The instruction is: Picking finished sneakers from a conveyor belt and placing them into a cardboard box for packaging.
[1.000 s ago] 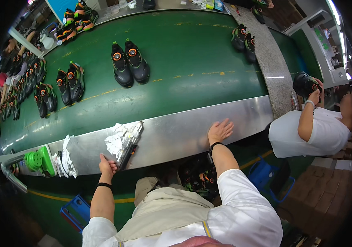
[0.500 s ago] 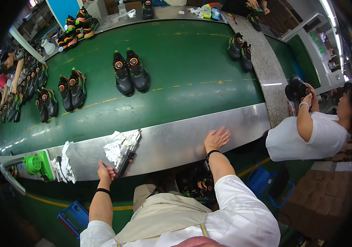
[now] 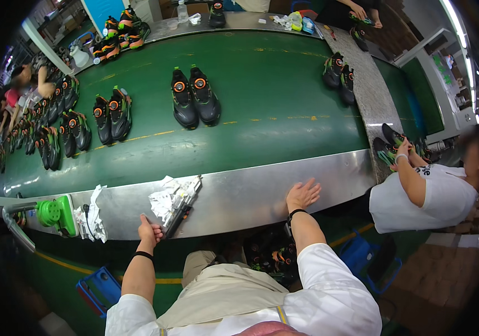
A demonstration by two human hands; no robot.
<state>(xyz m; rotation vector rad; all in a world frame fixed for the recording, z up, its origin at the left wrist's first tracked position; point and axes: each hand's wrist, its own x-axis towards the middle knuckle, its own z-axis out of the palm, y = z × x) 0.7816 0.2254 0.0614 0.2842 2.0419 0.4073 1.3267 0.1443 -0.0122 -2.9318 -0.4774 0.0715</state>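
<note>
1. Spreading its fingers, the right hand [image 3: 304, 194] is over the metal ledge [image 3: 245, 187].
2. The left hand [image 3: 150, 230] curls loosely, thumb apart; whether it touches the black-handled tool [image 3: 180, 218] at its two o'clock is unclear.
3. White scraps [image 3: 163, 205] crowd that tool's ten o'clock.
4. Black shoes [image 3: 205, 104] stand between the left hand's twelve and one; dark shoes [image 3: 283, 257] beneath the ledge are partly hidden.

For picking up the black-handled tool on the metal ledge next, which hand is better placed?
Left, I'd judge: the left hand is right beside the black-handled tool, while the right hand is spread open over the metal ledge, well off to the right.
</note>
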